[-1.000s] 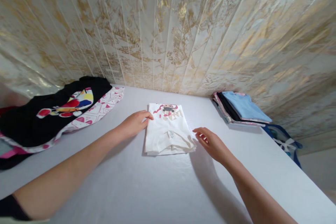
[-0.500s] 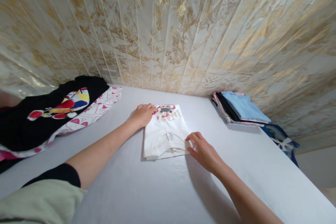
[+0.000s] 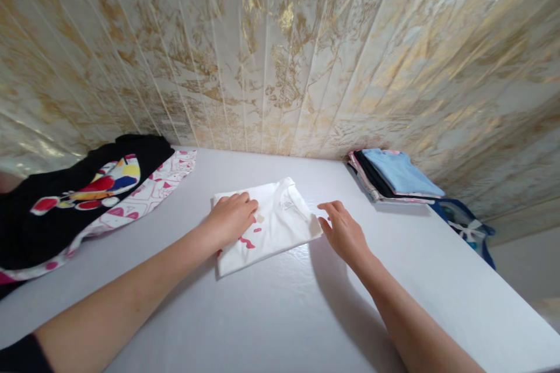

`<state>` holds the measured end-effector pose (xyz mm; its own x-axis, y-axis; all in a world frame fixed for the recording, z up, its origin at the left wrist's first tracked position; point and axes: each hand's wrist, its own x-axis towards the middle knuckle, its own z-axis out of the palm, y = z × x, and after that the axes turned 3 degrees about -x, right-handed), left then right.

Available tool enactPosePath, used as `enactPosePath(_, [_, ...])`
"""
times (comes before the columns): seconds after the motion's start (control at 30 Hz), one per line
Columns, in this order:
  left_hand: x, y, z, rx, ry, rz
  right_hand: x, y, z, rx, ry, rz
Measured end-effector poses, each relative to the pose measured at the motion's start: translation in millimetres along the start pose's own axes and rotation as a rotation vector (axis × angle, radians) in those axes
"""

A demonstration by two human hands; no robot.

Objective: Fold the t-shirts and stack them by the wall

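A folded white T-shirt (image 3: 284,227) with a red and beige print lies slightly turned on the table, its collar toward the upper right. My left hand (image 3: 234,215) rests palm down on the shirt's left part, fingers lightly bent over the fabric and covering much of the print. Just off the shirt's right edge is my right hand (image 3: 343,230); its thumb and index finger are apart, with nothing between them. The thumb tip is very close to the shirt's corner, and I cannot tell whether it touches.
On the left lie a black garment (image 3: 83,186) with a colourful print and a pink-and-white patterned garment (image 3: 144,201). A stack of folded clothes (image 3: 396,175), light blue on top, sits at the back right. Beside it is a blue-edged mesh item (image 3: 468,227). A gold-patterned curtain (image 3: 271,58) hangs behind the white table (image 3: 245,320).
The white T-shirt has turned counterclockwise, its collar swinging from the near side to the right. My left hand has moved nearer onto the shirt; my right hand has come off its edge.
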<state>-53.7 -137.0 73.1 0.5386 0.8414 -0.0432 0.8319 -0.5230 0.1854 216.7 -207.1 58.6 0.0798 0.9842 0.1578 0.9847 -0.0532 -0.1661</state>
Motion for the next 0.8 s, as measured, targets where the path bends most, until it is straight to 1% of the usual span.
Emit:
enactPosePath(0.07, [4,-1,6,0.06,-0.013,-0.043,-11,-9,-5,0.055,-0.069,-0.043])
enactPosePath(0.1, [4,0,7,0.078,-0.029,-0.059,-15,-13,-6,0.08,-0.109,-0.093])
enactPosePath(0.2, [-8,13,3,0.107,-0.107,-0.083,-18,-17,-3,0.081,-0.205,-0.24])
enactPosePath(0.27, [-22,28,-4,0.049,-0.213,-0.065,-14,-15,4,0.012,-0.199,-0.233])
enactPosePath(0.33, [-36,41,-10,-0.058,-0.318,-0.001,-7,-10,11,-0.04,-0.158,-0.184])
enactPosePath(0.37, [-40,45,-11,-0.099,-0.343,0.034,-4,-8,15,-0.045,-0.136,-0.166])
enactPosePath(0.4, [-42,47,-11,-0.125,-0.338,0.061,-2,-5,18,-0.039,-0.12,-0.154])
enactPosePath(0.43, [-41,48,-10,-0.135,-0.303,0.078,0,-2,21,-0.025,-0.11,-0.148])
enactPosePath(0.5, [-31,44,-5,-0.135,-0.171,0.085,1,1,24,0.012,-0.094,-0.139])
enactPosePath(0.6, [0,33,5,-0.145,0.061,0.075,-2,1,28,0.061,-0.066,-0.134])
enactPosePath(0.67, [24,28,14,-0.143,0.17,0.064,-5,-2,31,0.07,-0.051,-0.151])
enactPosePath(0.7, [34,27,19,-0.145,0.194,0.057,-6,-4,34,0.064,-0.047,-0.163])
enactPosePath(0.8, [57,28,39,-0.194,0.204,0.043,-10,-10,42,0.01,-0.029,-0.181])
